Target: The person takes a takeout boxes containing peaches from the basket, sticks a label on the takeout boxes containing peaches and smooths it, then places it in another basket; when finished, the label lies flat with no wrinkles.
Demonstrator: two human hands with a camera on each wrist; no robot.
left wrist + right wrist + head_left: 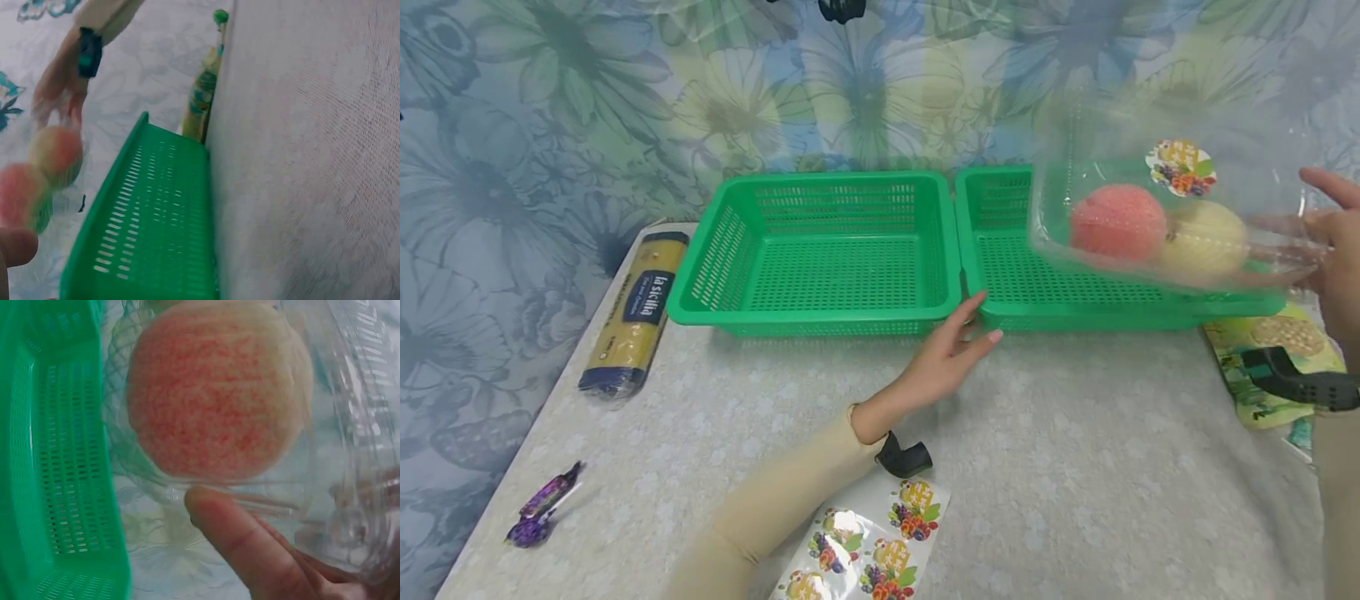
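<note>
My right hand grips the right end of a clear plastic clamshell box, raised over the right green basket. Inside the box sit a pink-red peach and a pale yellow one; a round fruit sticker is on its top. In the right wrist view a finger lies against the plastic below a peach. My left hand is empty, its fingers spread at the front rims where the two baskets meet. The left green basket has nothing in it.
A yellow and blue pasta packet lies left of the baskets. Purple-wrapped candies are at the front left. A sheet of fruit stickers lies under my left forearm. At the right is a green-yellow food packet. Floral cloth hangs behind.
</note>
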